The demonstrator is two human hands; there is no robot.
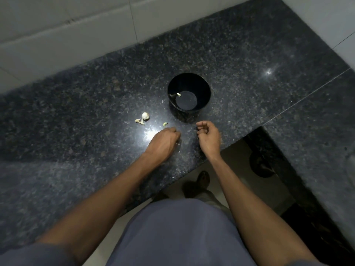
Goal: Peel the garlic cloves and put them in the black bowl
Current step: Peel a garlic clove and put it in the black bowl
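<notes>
Speckled dark granite counter (pixel 240 54), set against pale wall tiles (pixel 57 25). On it, 1 black bowl (pixel 189 81), standing upright just beyond both hands, probably kept that close so each peeled clove drops in with a short reach. Inside, against the left wall: 1 small pale clove (pixel 178 94), seemingly already peeled. Left of the bowl, well apart from it: 1 garlic cluster (pixel 145 116) with papery skin (pixel 138 121) trailing beside it. Between cluster and hands: 1 loose greenish clove (pixel 165 124), lying bare on the stone, apparently next in line. Left hand (pixel 163 141) knuckles-up, fingers curled down onto the counter just short of that loose clove; whether pinching anything, cannot tell. Right hand (pixel 208 135) apart from the left, near the counter edge, fingers loosely curled, nothing visible in its grasp. Count: 2 hands, 1 bowl, 1 clove inside, 1 loose, 1 cluster.
</notes>
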